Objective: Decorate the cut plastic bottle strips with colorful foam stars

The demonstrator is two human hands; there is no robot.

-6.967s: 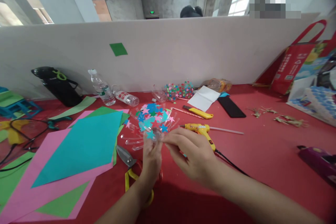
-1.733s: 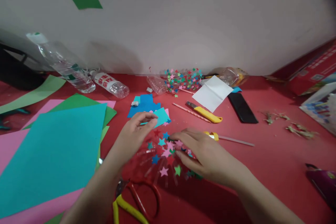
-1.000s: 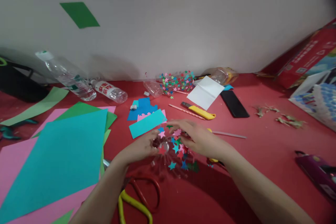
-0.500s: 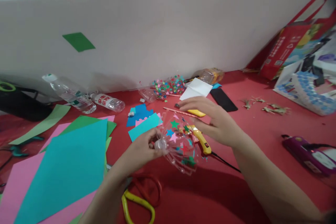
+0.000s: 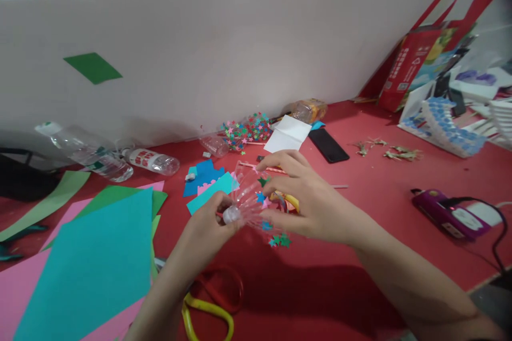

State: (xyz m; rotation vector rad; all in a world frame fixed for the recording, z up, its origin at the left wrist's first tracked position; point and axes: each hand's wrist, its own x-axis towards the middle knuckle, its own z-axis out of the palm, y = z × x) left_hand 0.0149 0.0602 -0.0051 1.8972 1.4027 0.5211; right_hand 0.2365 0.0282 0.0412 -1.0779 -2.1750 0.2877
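My left hand (image 5: 210, 224) pinches the white neck of a cut clear plastic bottle (image 5: 246, 197) whose strips carry small coloured paper stars. My right hand (image 5: 308, 200) wraps around the strips from the right, gathering them together. The bottle is lifted off the red table (image 5: 360, 245), lying sideways between both hands. A few loose stars (image 5: 280, 240) lie on the table just below it.
Sheets of teal, pink and green paper (image 5: 88, 261) lie at the left, scissors (image 5: 208, 306) below my left arm. Water bottles (image 5: 150, 160), another starred bottle piece (image 5: 244, 130), white paper (image 5: 288, 136), a black phone (image 5: 328, 145) and a purple glue gun (image 5: 450, 214) surround them. A white partition (image 5: 240, 53) stands behind.
The starred bottle piece went from lying spread flat on the table to being lifted. My right hand has now closed around its strips, bunching them. The camera view swung up and right.
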